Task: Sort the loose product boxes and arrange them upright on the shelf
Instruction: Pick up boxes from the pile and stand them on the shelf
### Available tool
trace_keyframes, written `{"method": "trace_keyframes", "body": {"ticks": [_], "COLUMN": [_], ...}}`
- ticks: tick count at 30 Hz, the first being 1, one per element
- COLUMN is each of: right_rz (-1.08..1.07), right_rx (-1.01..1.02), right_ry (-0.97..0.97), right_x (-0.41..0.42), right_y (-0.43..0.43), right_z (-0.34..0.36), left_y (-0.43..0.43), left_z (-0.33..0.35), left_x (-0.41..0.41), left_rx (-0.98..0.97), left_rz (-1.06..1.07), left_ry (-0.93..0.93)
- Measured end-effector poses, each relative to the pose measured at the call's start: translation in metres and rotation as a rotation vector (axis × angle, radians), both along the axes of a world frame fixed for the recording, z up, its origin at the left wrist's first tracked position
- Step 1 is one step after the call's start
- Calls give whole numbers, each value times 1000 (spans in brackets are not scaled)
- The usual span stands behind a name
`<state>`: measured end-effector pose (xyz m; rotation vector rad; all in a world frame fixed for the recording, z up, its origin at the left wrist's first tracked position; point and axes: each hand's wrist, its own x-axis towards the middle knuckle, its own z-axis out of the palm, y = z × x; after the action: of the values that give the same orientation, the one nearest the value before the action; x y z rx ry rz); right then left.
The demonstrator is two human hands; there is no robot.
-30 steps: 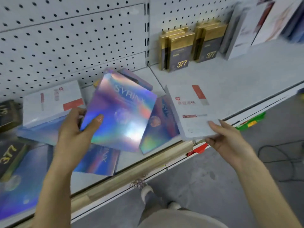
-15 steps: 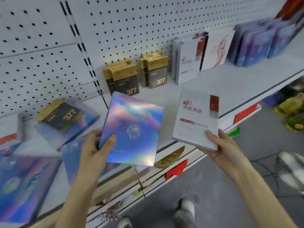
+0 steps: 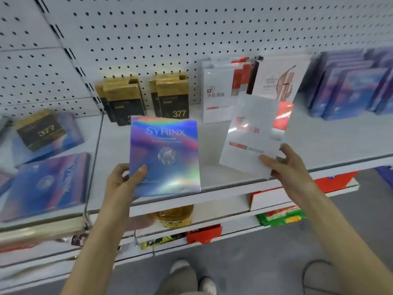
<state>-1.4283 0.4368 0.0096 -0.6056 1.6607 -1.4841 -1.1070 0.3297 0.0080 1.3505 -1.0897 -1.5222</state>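
A person stands facing a white shop shelf (image 3: pixel 319 141) backed by a pegboard wall (image 3: pixel 170 39). The left hand (image 3: pixel 125 184) grips a shiny rainbow-blue SYRINX box (image 3: pixel 164 154) by its lower left corner, thumb on the front and fingers behind. The box is upright with its front to the camera, over the front part of the shelf. Whether its bottom edge touches the shelf cannot be told.

Just right of the SYRINX box, the right hand (image 3: pixel 287 167) holds a white box with a red patch (image 3: pixel 253 133) at its lower right corner. The thumb lies on the front and the fingers are spread along the edge. This box tilts slightly to the right and is blurred.

Behind the SYRINX box, against the pegboard, stand two groups of black-and-gold 377 boxes (image 3: pixel 173 99). Behind and to its right stand matching white boxes (image 3: pixel 219 92), partly hidden by the held white box, then a white box with a skin-toned picture (image 3: pixel 276 81). Far to the right is a row of blue-purple boxes (image 3: pixel 350 90), all upright.

Left of the SYRINX box, past a thin metal divider (image 3: pixel 93 162), loose boxes lie flat. They include another blue SYRINX box lying flat (image 3: pixel 46 184) and a lying 377 box (image 3: pixel 40 129) resting on a further blue one.

Below the SYRINX box, a lower shelf carries a yellow bottle (image 3: pixel 174 216), a red packet (image 3: pixel 204 233) and green packets (image 3: pixel 280 216). Lower still are the person's shoes (image 3: pixel 180 267) on a grey floor (image 3: pixel 255 262)
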Motion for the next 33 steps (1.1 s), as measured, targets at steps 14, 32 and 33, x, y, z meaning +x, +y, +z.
{"method": "trace_keyframes", "body": {"ticks": [14, 32, 33], "right_rz": [115, 214, 170], "right_rx": [-45, 90, 82], "right_ry": [190, 502, 470], "right_x": [-78, -103, -102], "right_y": [-154, -193, -188], "right_z": [-42, -53, -50], "left_y": [-41, -51, -48], "left_z": [-7, -26, -25], "left_x": [-67, -97, -100], "left_rx": [-83, -102, -102], "left_rz": [183, 186, 170], "left_ry": [9, 27, 29]}}
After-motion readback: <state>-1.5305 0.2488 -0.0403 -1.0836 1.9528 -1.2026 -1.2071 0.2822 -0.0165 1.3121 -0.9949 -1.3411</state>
